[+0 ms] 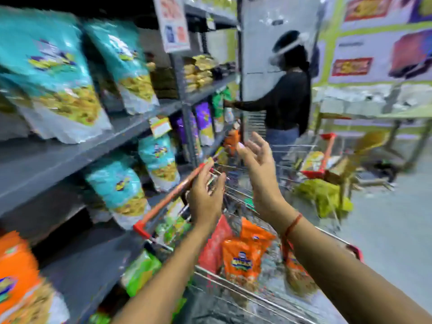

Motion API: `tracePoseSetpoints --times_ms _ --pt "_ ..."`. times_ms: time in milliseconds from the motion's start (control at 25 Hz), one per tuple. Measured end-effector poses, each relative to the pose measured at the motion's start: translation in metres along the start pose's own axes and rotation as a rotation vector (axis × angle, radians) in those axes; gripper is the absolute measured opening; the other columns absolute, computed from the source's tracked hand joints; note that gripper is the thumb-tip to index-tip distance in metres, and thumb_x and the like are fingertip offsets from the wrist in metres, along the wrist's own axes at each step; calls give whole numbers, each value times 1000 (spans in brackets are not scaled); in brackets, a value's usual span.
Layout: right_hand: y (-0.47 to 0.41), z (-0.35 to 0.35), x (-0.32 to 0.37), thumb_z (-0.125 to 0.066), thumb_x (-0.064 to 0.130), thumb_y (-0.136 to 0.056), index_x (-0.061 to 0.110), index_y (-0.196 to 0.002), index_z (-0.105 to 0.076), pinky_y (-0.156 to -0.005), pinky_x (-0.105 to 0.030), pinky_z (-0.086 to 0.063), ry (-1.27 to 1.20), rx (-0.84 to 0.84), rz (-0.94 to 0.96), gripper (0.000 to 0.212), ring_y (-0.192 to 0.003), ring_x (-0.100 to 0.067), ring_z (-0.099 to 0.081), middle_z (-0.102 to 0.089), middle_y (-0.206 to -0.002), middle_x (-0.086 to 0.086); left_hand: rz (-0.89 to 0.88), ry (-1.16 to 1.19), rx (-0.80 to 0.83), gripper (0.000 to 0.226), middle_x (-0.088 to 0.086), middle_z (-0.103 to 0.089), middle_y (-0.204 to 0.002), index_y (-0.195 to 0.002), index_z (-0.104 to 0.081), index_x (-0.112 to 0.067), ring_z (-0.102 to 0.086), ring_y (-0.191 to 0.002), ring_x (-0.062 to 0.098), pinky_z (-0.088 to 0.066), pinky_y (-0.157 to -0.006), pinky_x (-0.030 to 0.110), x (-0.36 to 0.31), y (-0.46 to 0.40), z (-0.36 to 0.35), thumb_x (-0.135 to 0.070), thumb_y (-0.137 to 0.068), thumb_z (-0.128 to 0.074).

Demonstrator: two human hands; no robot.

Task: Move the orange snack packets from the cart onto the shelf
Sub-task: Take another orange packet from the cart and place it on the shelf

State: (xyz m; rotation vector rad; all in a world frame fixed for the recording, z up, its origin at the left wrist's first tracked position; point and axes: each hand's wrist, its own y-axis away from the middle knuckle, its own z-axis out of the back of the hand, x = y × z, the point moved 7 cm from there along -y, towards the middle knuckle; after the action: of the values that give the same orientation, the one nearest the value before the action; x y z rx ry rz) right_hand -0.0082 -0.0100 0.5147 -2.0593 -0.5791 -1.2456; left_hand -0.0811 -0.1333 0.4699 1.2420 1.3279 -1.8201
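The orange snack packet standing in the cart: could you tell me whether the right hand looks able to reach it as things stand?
Probably yes. The right hand is open and empty above the cart, and the orange snack packet stands uncovered below the wrist, with nothing visibly between them.

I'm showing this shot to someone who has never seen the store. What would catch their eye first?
Two bare hands, the left hand and the right hand, are raised open and empty over a wire cart in the middle. Below them, orange snack packets sit in the cart. On the left, large teal snack bags line the grey shelves.
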Motion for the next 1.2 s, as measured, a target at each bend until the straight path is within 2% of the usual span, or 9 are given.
tracePoseSetpoints --times_ms 200,320,400,520,640,760,840,1080,1200 --pt "4 210 -142 -67 15 -87 14 -136 -45 -102 -31 -43 287 -251 -339 54 -127 -19 -51 -50 -140 -11 397 -316 556 78 6 -68 -121 -126 -60 -21 -63 -112 25 -49 -99 41 211 55 -154 -62 -59 -55" --pt "44 310 -226 -68 2 -84 12 -124 -41 -77 -17 -51 382 -405 -605 49 -101 -9 -62 -53 -132 -17 592 -385 908 82 7 -65 -126 -128 -58 -15 -61 -118 25 -47 -103 35 311 106 -218 -53 -55 -59" --pt "75 363 -280 -72 -5 -78 14 -124 -29 -83 -23 -47 451 -502 -799 65 -105 -15 -53 -44 -134 -15 749 -391 1047 77 8 -57 -135 -136 -48 -11 -54 -128 24 -43 -104 28 373 135 -250 -34 -67 -75" --pt "104 416 -354 -74 -8 -72 17 -139 -21 -90 -23 -43 541 -433 -1057 88 -123 -18 -37 -35 -138 -4 843 -343 1119 100 6 -46 -145 -143 -36 -20 -46 -132 25 -44 -104 33 449 164 -292 -26 -56 -84" --pt "108 436 -406 -68 -12 -74 22 -134 -41 -65 -9 -50 596 -268 -1158 74 -104 -8 -54 -54 -121 6 908 -334 1104 106 2 -48 -144 -138 -38 -31 -49 -130 26 -49 -100 45 497 182 -306 -36 -43 -85" --pt "116 454 -445 -72 -3 -75 23 -118 -62 -77 -32 -61 578 -311 -1184 51 -102 -22 -67 -70 -114 -2 1003 -357 1102 101 1 -58 -131 -135 -47 -15 -55 -119 20 -48 -97 35 525 190 -316 -36 -45 -87" --pt "122 458 -454 -76 -1 -72 23 -111 -66 -84 -41 -59 559 -330 -1185 48 -104 -25 -68 -72 -111 -3 1050 -325 1065 96 5 -65 -122 -127 -54 -12 -59 -116 23 -51 -97 40 530 190 -321 -35 -40 -88" --pt "114 447 -431 -68 -14 -75 24 -91 -58 -77 -31 -55 476 -362 -1175 43 -95 -18 -62 -66 -98 2 1038 -219 999 92 0 -62 -132 -136 -45 -22 -55 -120 19 -46 -101 35 504 177 -314 -24 -57 -90" --pt "101 411 -399 -67 -13 -77 19 -96 -55 -75 -26 -55 442 -292 -1091 39 -98 -18 -60 -64 -98 4 921 -141 943 81 -2 -64 -120 -131 -50 -16 -57 -113 17 -48 -85 15 463 151 -291 -16 -60 -88"
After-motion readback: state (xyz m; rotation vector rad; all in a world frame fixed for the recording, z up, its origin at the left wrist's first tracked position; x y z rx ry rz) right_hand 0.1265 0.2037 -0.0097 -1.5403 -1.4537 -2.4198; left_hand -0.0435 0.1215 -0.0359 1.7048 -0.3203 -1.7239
